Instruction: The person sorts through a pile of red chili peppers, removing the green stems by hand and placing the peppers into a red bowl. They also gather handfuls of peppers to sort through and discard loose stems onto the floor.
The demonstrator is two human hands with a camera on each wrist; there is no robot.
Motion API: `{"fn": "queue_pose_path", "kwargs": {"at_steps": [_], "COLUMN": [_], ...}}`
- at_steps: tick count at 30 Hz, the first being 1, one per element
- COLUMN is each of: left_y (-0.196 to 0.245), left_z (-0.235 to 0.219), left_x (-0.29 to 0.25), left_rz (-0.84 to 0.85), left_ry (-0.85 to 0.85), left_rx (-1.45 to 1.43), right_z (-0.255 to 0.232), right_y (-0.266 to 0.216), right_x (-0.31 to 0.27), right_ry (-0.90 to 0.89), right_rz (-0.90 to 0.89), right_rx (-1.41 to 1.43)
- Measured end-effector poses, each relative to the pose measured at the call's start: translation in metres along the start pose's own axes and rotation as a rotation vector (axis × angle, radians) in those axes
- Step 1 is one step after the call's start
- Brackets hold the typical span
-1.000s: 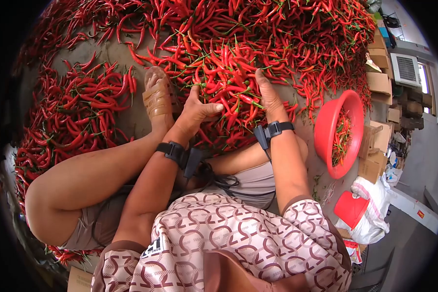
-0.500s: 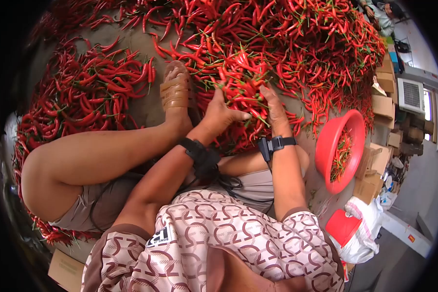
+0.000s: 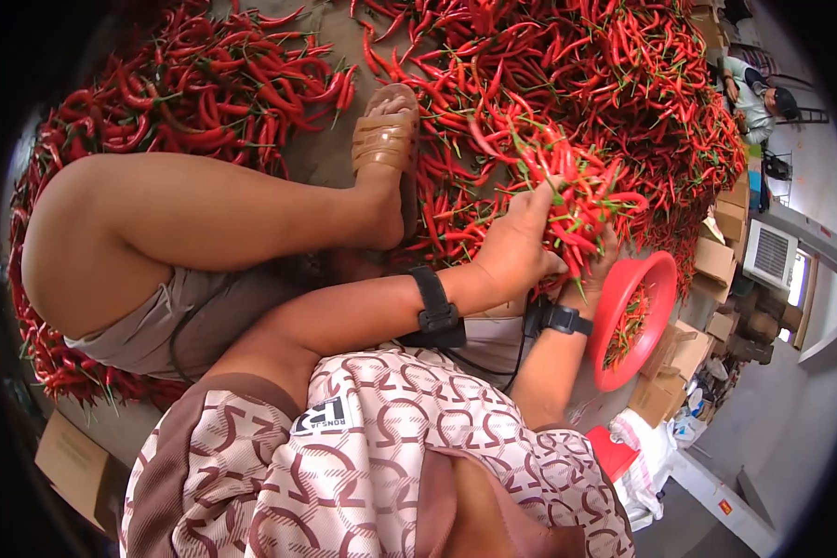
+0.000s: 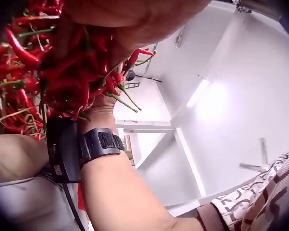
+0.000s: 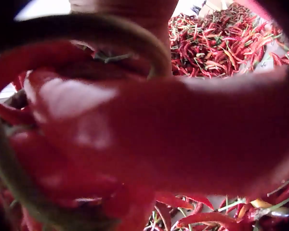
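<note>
A bundle of red chilies with green stems (image 3: pixel 577 209) is held between both hands in the head view. The left hand (image 3: pixel 516 244) grips its near left side, thumb and fingers spread around it. Behind its right side, the right hand (image 3: pixel 603 265) supports it, partly hidden by chilies, beside the red basin (image 3: pixel 609 325). In the left wrist view, the left hand (image 4: pixel 135 19) arches over the chilies (image 4: pixel 77 79), with the right forearm beyond. A blurred chili (image 5: pixel 159 134) fills much of the right wrist view, hiding the right fingers.
Large chili piles (image 3: pixel 567 56) spread ahead, with another heap (image 3: pixel 195 93) at the left. A sandalled foot (image 3: pixel 388 139) stands between them. Cardboard boxes (image 3: pixel 716 265), a white sack (image 3: pixel 644 465) and a red container (image 3: pixel 612 453) are at the right. Another person (image 3: pixel 755 98) is far off.
Both hands have moved right with the bundle, lifting it off the pile and close to the basin. The head view has turned, and the foot and basin appear shifted.
</note>
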State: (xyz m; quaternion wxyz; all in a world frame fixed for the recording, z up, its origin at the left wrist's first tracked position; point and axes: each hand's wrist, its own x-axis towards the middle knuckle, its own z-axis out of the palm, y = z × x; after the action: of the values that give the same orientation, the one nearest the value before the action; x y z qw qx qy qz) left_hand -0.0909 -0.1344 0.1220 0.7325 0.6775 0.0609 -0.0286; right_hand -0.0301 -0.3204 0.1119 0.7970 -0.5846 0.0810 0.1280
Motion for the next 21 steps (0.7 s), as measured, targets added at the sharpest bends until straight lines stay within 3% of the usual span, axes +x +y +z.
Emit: {"fn": "queue_pose_path", "kwargs": {"at_steps": [2, 5, 6, 11, 13, 14, 15, 17, 19, 21], "left_y": [0.013, 0.017, 0.017, 0.032, 0.028, 0.021, 0.015, 0.022, 0.042, 0.059], "left_z": [-0.003, -0.005, -0.004, -0.016, -0.013, -0.015, -0.015, -0.028, -0.041, -0.055], "left_x": [-0.006, -0.011, -0.013, -0.022, -0.018, -0.013, -0.012, -0.011, -0.014, -0.013], "left_rz": [0.012, 0.063, 0.08, 0.074, 0.049, 0.034, 0.005, -0.058, -0.031, 0.088], "left_ry": [-0.045, -0.021, -0.012, -0.017, 0.011, 0.05, 0.093, 0.077, 0.125, 0.205], "left_rx": [-0.026, -0.03, -0.028, -0.067, -0.048, -0.018, 0.018, 0.036, -0.053, -0.104], "right_z": [0.033, 0.028, 0.028, 0.037, 0.061, 0.066, 0.08, 0.084, 0.07, 0.09], "right_y": [-0.012, -0.019, -0.019, -0.03, -0.028, -0.022, -0.027, -0.03, -0.032, -0.048], "right_x": [-0.02, -0.021, -0.021, -0.031, -0.035, -0.045, -0.048, -0.032, -0.01, 0.0], "right_ry": [0.074, 0.102, 0.069, 0.044, 0.137, 0.248, 0.127, -0.006, -0.039, -0.153], "right_rz": [-0.115, -0.022, -0.135, -0.171, -0.075, 0.092, 0.206, 0.214, 0.041, -0.052], "right_rx": [-0.028, 0.036, -0.051, -0.17, -0.139, 0.011, 0.047, -0.017, -0.146, -0.197]}}
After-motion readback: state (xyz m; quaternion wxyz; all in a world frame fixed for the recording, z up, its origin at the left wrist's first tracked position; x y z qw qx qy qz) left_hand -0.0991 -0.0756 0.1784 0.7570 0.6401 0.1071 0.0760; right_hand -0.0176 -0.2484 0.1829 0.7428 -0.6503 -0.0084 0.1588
